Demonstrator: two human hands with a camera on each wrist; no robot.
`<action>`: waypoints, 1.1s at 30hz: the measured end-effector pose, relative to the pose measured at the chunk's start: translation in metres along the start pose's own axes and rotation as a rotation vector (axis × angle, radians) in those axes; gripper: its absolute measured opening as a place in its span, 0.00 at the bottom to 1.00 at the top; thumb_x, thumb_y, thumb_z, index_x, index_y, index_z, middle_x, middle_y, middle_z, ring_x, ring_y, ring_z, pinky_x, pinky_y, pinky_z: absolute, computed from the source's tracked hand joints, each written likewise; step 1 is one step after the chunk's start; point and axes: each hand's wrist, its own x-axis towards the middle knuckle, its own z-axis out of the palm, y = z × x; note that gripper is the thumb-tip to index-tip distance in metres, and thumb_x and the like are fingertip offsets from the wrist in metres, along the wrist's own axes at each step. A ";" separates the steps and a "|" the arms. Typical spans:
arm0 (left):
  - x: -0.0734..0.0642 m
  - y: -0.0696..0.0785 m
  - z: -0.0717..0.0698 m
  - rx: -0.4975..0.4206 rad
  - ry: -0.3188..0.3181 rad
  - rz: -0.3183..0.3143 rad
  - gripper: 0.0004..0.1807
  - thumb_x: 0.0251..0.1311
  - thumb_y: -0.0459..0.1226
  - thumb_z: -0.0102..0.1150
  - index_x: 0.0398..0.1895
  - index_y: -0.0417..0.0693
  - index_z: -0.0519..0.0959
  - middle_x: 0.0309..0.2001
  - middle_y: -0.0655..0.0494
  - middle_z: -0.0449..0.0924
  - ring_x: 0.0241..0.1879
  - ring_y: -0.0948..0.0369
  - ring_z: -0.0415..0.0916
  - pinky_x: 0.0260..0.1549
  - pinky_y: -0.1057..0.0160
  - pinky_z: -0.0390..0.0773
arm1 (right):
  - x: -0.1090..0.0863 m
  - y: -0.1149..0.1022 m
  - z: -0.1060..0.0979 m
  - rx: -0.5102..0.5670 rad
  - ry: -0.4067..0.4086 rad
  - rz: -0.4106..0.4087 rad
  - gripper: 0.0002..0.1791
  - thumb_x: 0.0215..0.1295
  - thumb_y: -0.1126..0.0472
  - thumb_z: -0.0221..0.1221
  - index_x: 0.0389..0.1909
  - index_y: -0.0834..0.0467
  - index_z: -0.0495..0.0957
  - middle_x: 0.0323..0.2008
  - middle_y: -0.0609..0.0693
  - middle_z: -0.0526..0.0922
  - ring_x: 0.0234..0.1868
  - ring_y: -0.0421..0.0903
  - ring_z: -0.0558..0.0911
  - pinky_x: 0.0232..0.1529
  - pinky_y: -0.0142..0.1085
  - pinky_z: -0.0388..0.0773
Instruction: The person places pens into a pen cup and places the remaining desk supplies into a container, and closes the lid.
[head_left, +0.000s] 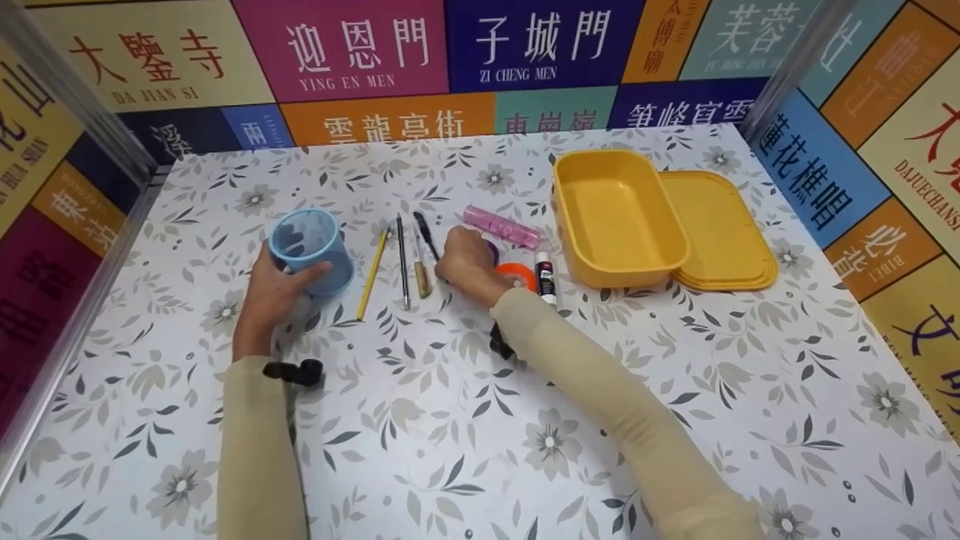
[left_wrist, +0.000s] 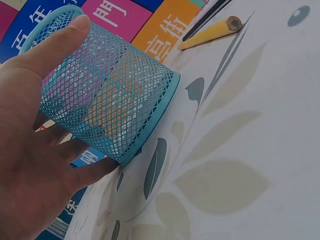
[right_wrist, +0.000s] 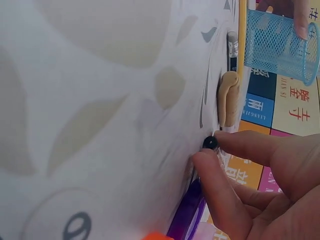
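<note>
My left hand point(head_left: 274, 289) grips a light blue mesh pen cup point(head_left: 330, 262) from its left side, thumb over the rim. In the left wrist view the cup point(left_wrist: 115, 90) stands with its base close to the tabletop. My right hand point(head_left: 469, 259) pinches the near end of a black pen point(head_left: 424, 229) between thumb and index finger. The pen's round black end point(right_wrist: 211, 142) shows between the fingertips in the right wrist view. Between the hands lie a yellow pencil point(head_left: 373, 276), a dark slim pen point(head_left: 403, 262) and a wooden-handled tool point(head_left: 421, 277).
Right of my right hand are a purple ring point(head_left: 493, 253), an orange ring point(head_left: 517, 276), a glue stick point(head_left: 545, 277) and a pink translucent tube point(head_left: 502, 226). Farther right, a yellow box point(head_left: 622, 262) overlaps its yellow lid point(head_left: 724, 232). Printed panels point(head_left: 360, 52) enclose the floral table.
</note>
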 end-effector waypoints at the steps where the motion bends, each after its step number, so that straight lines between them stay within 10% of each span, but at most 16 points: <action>1: 0.000 0.000 0.000 -0.004 0.001 0.005 0.62 0.50 0.55 0.75 0.81 0.55 0.45 0.79 0.49 0.54 0.79 0.51 0.51 0.79 0.49 0.51 | 0.000 0.001 -0.001 0.014 -0.003 -0.005 0.15 0.50 0.65 0.65 0.16 0.53 0.67 0.23 0.50 0.77 0.27 0.46 0.74 0.25 0.38 0.67; 8: 0.003 0.001 0.002 -0.004 -0.003 0.012 0.61 0.50 0.55 0.75 0.81 0.56 0.46 0.79 0.50 0.55 0.79 0.52 0.51 0.79 0.50 0.52 | 0.003 0.007 -0.010 0.217 -0.103 0.073 0.21 0.54 0.65 0.63 0.08 0.52 0.65 0.09 0.45 0.67 0.13 0.43 0.73 0.13 0.33 0.70; 26: 0.003 0.002 0.005 -0.007 0.004 0.003 0.60 0.51 0.55 0.74 0.81 0.56 0.46 0.79 0.50 0.55 0.79 0.53 0.51 0.79 0.50 0.52 | 0.019 0.035 -0.029 0.779 -0.451 0.310 0.06 0.61 0.62 0.57 0.36 0.60 0.78 0.23 0.49 0.79 0.20 0.42 0.80 0.25 0.31 0.84; 33: 0.001 -0.001 0.001 -0.005 0.007 -0.033 0.61 0.49 0.57 0.74 0.81 0.61 0.45 0.80 0.53 0.52 0.80 0.54 0.49 0.80 0.50 0.50 | 0.016 0.037 -0.035 0.772 -0.534 0.269 0.14 0.69 0.57 0.54 0.49 0.60 0.77 0.32 0.51 0.81 0.26 0.44 0.82 0.33 0.30 0.85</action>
